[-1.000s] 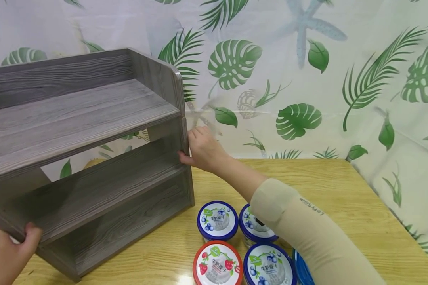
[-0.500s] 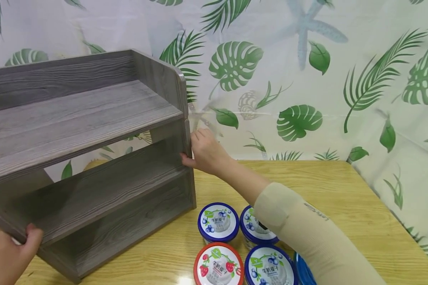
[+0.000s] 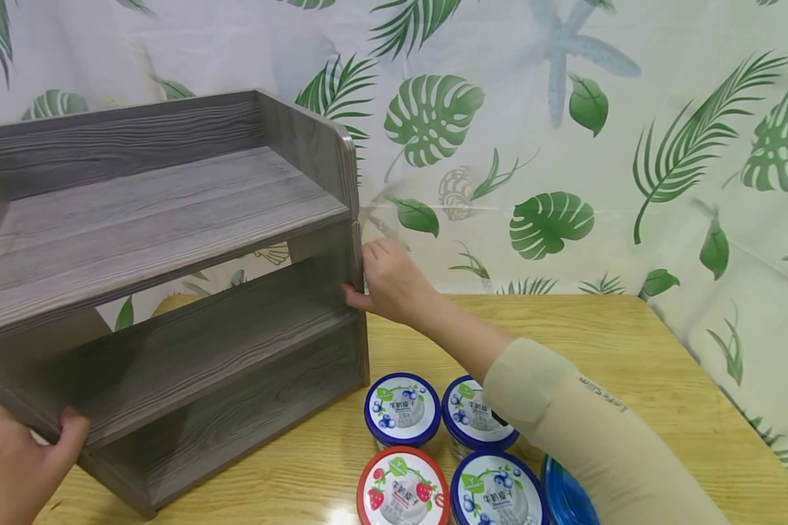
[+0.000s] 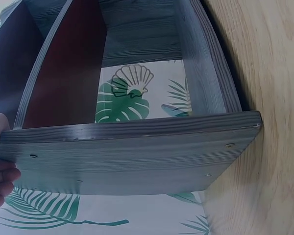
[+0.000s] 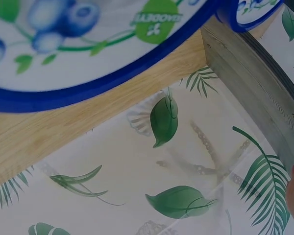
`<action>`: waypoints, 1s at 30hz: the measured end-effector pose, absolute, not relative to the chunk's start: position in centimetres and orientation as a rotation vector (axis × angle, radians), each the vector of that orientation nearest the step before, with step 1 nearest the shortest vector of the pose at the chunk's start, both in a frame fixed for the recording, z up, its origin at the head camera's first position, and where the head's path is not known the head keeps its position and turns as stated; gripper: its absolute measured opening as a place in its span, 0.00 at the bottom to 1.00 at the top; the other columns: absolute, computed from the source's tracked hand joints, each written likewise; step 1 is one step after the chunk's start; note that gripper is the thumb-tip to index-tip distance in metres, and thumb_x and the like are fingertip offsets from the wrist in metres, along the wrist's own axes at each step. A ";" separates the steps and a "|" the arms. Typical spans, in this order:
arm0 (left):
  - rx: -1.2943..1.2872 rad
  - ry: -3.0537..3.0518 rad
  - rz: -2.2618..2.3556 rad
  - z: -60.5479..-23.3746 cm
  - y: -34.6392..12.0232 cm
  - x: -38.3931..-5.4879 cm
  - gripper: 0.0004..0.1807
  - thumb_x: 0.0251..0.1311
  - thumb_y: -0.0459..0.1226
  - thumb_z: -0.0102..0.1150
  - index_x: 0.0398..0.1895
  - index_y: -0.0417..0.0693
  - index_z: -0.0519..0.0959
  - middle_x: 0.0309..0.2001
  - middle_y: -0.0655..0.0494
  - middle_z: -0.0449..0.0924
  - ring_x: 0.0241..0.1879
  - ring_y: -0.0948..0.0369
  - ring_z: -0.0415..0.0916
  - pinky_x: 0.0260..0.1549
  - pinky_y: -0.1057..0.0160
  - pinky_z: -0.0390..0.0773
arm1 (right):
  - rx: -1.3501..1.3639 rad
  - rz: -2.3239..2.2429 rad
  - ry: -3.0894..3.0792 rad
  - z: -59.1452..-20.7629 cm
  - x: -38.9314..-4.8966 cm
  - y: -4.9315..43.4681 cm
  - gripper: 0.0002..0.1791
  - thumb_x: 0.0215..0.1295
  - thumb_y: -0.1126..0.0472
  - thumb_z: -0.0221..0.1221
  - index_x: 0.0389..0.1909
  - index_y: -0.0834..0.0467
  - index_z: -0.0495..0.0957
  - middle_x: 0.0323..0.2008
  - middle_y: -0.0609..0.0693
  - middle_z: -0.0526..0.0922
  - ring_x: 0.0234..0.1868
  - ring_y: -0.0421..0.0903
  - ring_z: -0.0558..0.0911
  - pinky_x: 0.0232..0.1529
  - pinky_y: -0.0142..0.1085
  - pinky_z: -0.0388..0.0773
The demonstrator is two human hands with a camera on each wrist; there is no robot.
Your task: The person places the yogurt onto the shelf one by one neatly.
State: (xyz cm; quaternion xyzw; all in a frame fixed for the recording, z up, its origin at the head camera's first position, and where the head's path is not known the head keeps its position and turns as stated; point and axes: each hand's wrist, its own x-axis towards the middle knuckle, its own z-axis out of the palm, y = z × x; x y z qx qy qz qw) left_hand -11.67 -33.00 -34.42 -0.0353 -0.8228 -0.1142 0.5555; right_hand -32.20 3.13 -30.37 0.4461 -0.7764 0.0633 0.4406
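1. So, closest in, the left hand has the near side panel of a grey wood-grain, three-tiered shelf unit: thumb at the front edge, fingers wrapped behind, a real grasp.
2. Across from it, low down, sits a round tub with a red-rimmed strawberry lid, and beside that a round tub with a dark-blue-rimmed blueberry lid; a bright blue round object peeks out by the beige sleeve.
3. Further up, two more dark-blue-rimmed tubs line up near the shelf unit's right corner.
4. Beyond them, the right hand grips the far panel, thumb on its front edge. Upright and angled, the unit is at the left of the yellow wood-grain table; whether its base bears full weight, I can't tell. Positioning it looks like the step in hand.
5. Behind everything, the white leaf-printed backdrop. The next move, I'd judge, calls for even two-handed control, base clear of the tubs, and release only once it's steady.
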 end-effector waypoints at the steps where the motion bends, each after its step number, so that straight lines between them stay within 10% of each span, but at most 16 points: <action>1: -0.080 -1.939 -0.252 -34.4 -32.9 -11.7 0.31 0.47 0.47 0.38 0.36 0.20 0.65 0.27 0.28 0.61 0.29 0.31 0.58 0.26 0.43 0.52 | 1.107 0.154 -1.927 -30.3 -32.2 3.3 0.20 0.49 0.52 0.66 0.25 0.66 0.72 0.22 0.54 0.75 0.27 0.50 0.73 0.33 0.41 0.70; 30: -0.150 -1.916 -0.009 -32.3 -30.6 -12.4 0.22 0.49 0.47 0.36 0.15 0.35 0.59 0.14 0.35 0.60 0.18 0.33 0.60 0.20 0.42 0.56 | 1.089 0.090 -1.923 -30.2 -31.4 6.3 0.21 0.49 0.51 0.66 0.23 0.65 0.72 0.19 0.54 0.74 0.24 0.50 0.72 0.33 0.42 0.70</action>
